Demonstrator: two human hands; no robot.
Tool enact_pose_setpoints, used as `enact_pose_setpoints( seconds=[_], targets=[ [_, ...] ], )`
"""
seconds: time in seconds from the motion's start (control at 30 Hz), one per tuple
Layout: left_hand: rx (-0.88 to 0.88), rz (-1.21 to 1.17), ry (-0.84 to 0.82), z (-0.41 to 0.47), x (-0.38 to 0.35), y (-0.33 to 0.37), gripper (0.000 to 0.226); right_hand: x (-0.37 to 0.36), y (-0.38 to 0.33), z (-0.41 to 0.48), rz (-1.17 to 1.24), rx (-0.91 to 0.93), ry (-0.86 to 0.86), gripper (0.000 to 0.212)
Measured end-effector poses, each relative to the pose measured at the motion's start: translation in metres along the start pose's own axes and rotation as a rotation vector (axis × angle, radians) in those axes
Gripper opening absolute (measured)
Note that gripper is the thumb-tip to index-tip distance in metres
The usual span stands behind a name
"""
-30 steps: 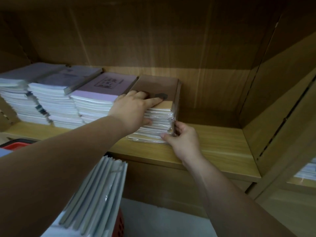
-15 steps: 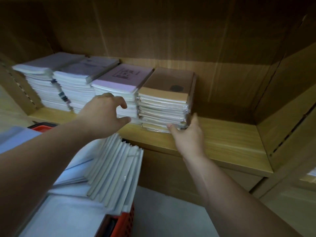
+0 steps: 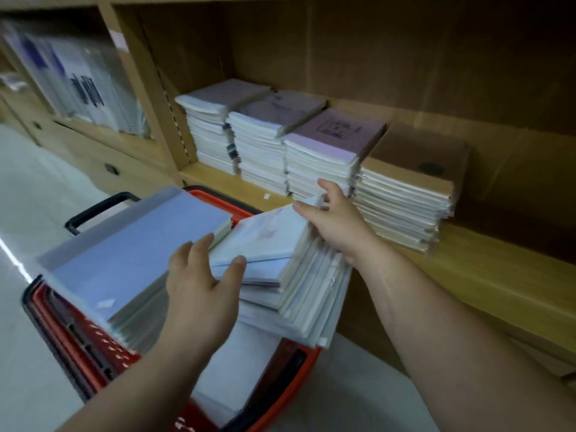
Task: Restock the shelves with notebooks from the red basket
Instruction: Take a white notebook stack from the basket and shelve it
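At the bottom of the frame two bare forearms reach up into the picture. The left hand (image 3: 202, 275), centre, is spread, fingers apart and thumb held wide. It hovers where the blue notebooks (image 3: 140, 251) meet the pale notebooks (image 3: 265, 241); whether it touches either I cannot tell. Both piles sit in the red basket (image 3: 62, 322) at lower left, heaped above its rim. The pale ones are fanned and tilted, overhanging the basket's right side. The basket's black handle (image 3: 93, 210) stands up at middle left.

Just right of centre, the right hand (image 3: 338, 226) grips the far corner of the pale notebooks. Its thumb lies on the top cover and its fingers curl round the far edge, mostly hidden.

Beyond the basket runs the wooden shelf (image 3: 498, 275), crossing from centre to lower right. On it stand four stacks side by side, touching: two white stacks (image 3: 218, 129), a lilac-topped stack (image 3: 330, 145) and a brown-topped stack (image 3: 411, 182).

At upper left, past an upright, a neighbouring compartment holds clear-wrapped folders (image 3: 78, 79), blurred.
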State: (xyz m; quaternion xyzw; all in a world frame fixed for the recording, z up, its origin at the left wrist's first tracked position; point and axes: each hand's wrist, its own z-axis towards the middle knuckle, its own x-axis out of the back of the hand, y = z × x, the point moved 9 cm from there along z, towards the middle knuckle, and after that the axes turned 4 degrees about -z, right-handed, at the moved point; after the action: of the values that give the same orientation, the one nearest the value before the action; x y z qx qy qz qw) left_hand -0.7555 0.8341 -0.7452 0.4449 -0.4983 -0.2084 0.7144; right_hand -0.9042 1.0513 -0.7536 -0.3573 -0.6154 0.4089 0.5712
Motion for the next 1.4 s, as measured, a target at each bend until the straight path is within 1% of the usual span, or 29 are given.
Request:
enact_pose_setpoints(
  seconds=[0.07, 0.13, 0.23, 0.3, 0.4, 0.5, 0.53, 0.6, 0.7, 0.73, 0.77, 0.83, 0.87, 0.93, 1.0, 1.13, 1.2, 1.27, 1.4],
  targets=[
    [0.124, -0.107, -0.005, -0.013, -0.007, -0.014, 0.069, -0.005, 0.003, 0.007, -0.055, -0.072, -0.036, 0.075],
    [0.211, -0.196, -0.034, -0.019, -0.013, -0.021, 0.076, -0.01, 0.006, 0.006, -0.063, -0.116, -0.04, 0.062],
    [0.356, -0.343, -0.103, -0.021, -0.025, -0.029, 0.08, -0.014, 0.006, -0.007, -0.025, -0.105, -0.028, 0.049],
    [0.451, -0.441, -0.16, -0.024, -0.036, -0.033, 0.084, -0.014, 0.002, -0.017, -0.052, -0.078, -0.006, 0.047],
    [0.529, -0.542, -0.218, -0.025, -0.05, -0.039, 0.09, -0.013, -0.004, -0.036, -0.107, -0.072, 0.045, 0.047],
    [0.535, -0.601, -0.218, -0.022, -0.056, -0.044, 0.109, -0.012, -0.008, -0.049, -0.202, -0.089, 0.042, 0.047],
    [0.54, -0.617, -0.219, -0.021, -0.056, -0.045, 0.111, -0.011, -0.01, -0.049, -0.229, -0.099, 0.024, 0.045],
    [0.559, -0.663, -0.226, -0.022, -0.058, -0.046, 0.109, -0.011, -0.014, -0.044, -0.236, -0.134, -0.025, 0.044],
    [0.568, -0.703, -0.242, -0.023, -0.056, -0.039, 0.111, -0.02, -0.018, -0.039, -0.195, -0.168, -0.087, 0.058],
    [0.567, -0.71, -0.248, -0.023, -0.055, -0.038, 0.111, -0.021, -0.018, -0.04, -0.192, -0.173, -0.079, 0.058],
    [0.568, -0.721, -0.257, -0.025, -0.054, -0.038, 0.109, -0.021, -0.019, -0.044, -0.197, -0.17, -0.068, 0.052],
    [0.563, -0.755, -0.273, -0.029, -0.052, -0.042, 0.104, -0.022, -0.022, -0.062, -0.191, -0.163, -0.044, 0.034],
    [0.558, -0.77, -0.267, -0.03, -0.05, -0.046, 0.1, -0.022, -0.024, -0.074, -0.173, -0.162, -0.031, 0.029],
    [0.559, -0.789, -0.257, -0.033, -0.049, -0.055, 0.096, -0.021, -0.025, -0.1, -0.161, -0.151, -0.012, 0.03],
    [0.556, -0.81, -0.284, -0.037, -0.048, -0.058, 0.099, -0.018, -0.028, -0.125, -0.128, -0.14, -0.004, 0.025],
    [0.46, -0.865, -0.364, -0.044, -0.044, -0.042, 0.102, -0.005, -0.028, -0.15, 0.01, -0.142, 0.021, 0.032],
    [0.435, -0.907, -0.381, -0.045, -0.044, -0.036, 0.092, -0.002, -0.023, -0.149, 0.064, -0.169, 0.035, 0.033],
    [0.454, -0.942, -0.393, -0.045, -0.044, -0.034, 0.084, -0.005, -0.019, -0.146, 0.071, -0.179, 0.049, 0.034],
    [0.528, -0.99, -0.396, -0.047, -0.044, -0.04, 0.083, -0.018, -0.021, -0.148, 0.066, -0.171, 0.041, 0.041]
  ],
)
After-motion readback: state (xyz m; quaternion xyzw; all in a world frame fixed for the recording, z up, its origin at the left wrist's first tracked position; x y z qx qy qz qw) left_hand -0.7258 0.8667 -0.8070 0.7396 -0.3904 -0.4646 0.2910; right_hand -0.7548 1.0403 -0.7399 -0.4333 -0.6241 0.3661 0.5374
